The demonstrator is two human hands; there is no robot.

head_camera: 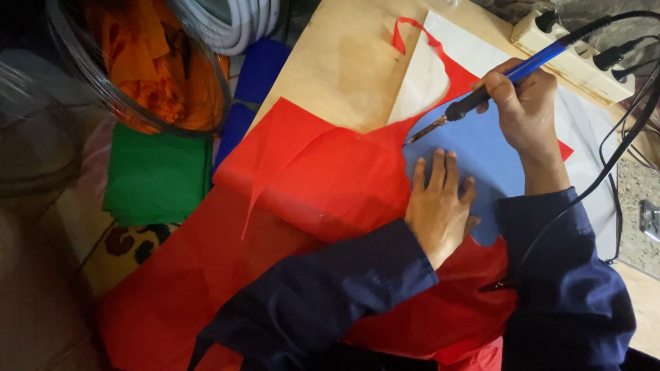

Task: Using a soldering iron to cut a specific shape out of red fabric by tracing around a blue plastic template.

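Head view: the left hand (440, 206) lies flat, fingers spread, pressing a blue template (481, 154) onto red fabric (330, 185) near the counter's (344, 62) right edge. Right hand (526, 103) is closed around a blue-handled hot-tip cutting tool (481, 93), its tip touching the template's upper-left edge. Cord trails toward a power strip (577, 58) at the far right corner.

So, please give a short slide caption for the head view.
Right hand guides a hot cutting tool along a blue template on red fabric; left hand presses it flat.
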